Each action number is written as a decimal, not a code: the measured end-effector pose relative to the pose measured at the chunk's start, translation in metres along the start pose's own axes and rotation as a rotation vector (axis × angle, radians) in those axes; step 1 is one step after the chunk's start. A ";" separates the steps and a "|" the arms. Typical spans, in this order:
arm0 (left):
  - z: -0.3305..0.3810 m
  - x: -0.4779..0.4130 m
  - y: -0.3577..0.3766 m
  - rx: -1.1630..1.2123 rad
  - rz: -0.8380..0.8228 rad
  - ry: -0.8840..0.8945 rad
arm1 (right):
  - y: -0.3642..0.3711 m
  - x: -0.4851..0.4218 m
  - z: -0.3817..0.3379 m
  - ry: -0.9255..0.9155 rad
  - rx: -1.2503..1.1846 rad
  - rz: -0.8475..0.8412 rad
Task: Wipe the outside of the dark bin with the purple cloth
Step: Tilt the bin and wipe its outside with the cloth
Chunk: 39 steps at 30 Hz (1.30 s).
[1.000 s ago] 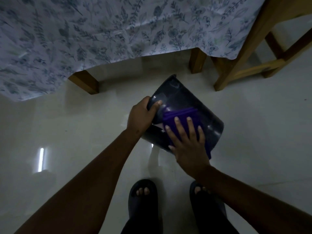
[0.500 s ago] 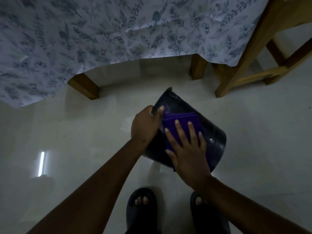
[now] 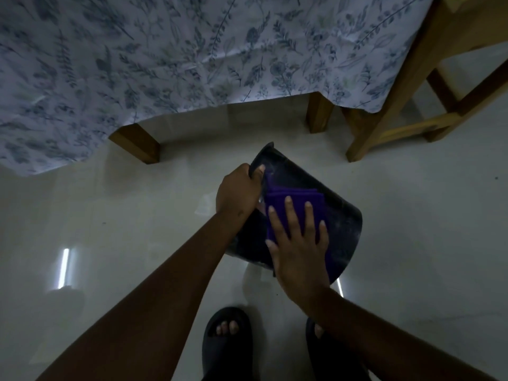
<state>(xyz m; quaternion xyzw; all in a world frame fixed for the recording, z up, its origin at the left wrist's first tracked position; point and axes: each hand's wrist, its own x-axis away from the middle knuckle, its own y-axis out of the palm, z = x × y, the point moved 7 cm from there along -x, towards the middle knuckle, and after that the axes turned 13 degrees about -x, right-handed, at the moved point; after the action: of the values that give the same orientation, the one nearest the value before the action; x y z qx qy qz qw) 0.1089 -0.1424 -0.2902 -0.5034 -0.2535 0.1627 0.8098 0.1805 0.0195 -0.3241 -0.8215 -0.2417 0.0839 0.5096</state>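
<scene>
Since a second ago, you had tipped the dark bin (image 3: 341, 215) further, so its open mouth faced away from you and only its outer wall showed. Your left hand (image 3: 239, 193) was clenched around the bin's rim at its left side, thumb hooked over the edge, holding the bin tilted above the pale floor (image 3: 110, 215). Your right hand (image 3: 299, 248) lay flat with fingers spread, pressing the folded purple cloth (image 3: 277, 202) against the bin's outer wall, just beside your left hand. Your feet in dark sandals (image 3: 226, 342) stood on the floor below the bin. Beyond it hung a leaf-printed tablecloth (image 3: 192, 50) over wooden legs (image 3: 137, 144).
</scene>
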 end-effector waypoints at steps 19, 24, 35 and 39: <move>-0.001 0.006 -0.003 -0.015 -0.057 0.077 | -0.027 -0.079 0.034 0.181 -0.208 -0.003; -0.033 0.027 -0.005 0.296 -0.271 0.072 | -0.029 -0.074 0.047 0.221 -0.249 -0.007; -0.030 0.019 -0.003 0.161 -0.069 0.137 | -0.006 0.001 -0.021 -0.124 -0.047 -0.093; -0.031 0.019 -0.003 0.135 -0.047 0.171 | -0.023 -0.070 0.011 0.075 -0.206 -0.020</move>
<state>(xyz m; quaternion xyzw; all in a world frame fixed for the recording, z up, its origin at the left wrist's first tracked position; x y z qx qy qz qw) 0.1418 -0.1566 -0.2937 -0.4536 -0.1837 0.1168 0.8642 0.1079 0.0028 -0.3164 -0.8695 -0.2381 0.0226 0.4322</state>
